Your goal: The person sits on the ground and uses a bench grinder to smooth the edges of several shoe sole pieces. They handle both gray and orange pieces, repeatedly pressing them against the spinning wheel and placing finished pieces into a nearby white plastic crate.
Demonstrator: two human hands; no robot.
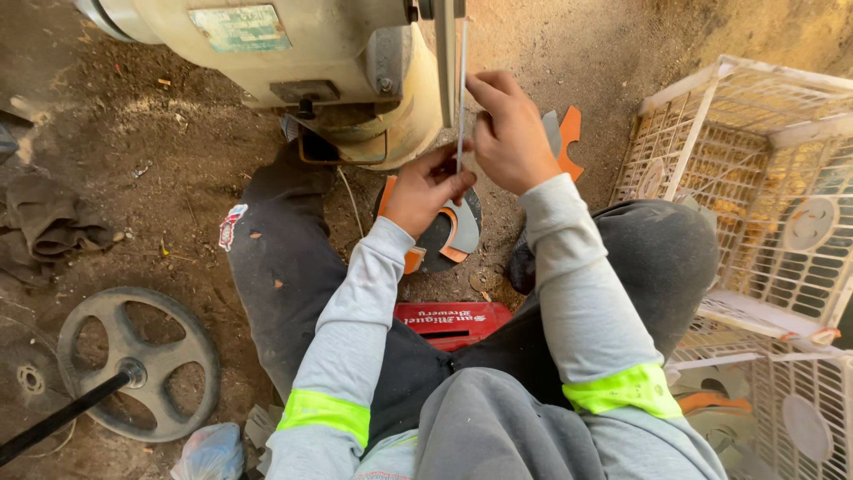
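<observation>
Standing upright just right of the cream machine housing [293, 53], the thin metal rod [461, 80] is running vertically; the right hand [511, 133] is pinching its middle, the left hand [426, 187] is closing fingers on its lower end.

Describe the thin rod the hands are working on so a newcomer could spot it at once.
Start at the cream machine housing at top. Just right of it, a thin grey rod runs straight down to the left hand and right hand, which pinch it. It is the only slender vertical piece there.
</observation>
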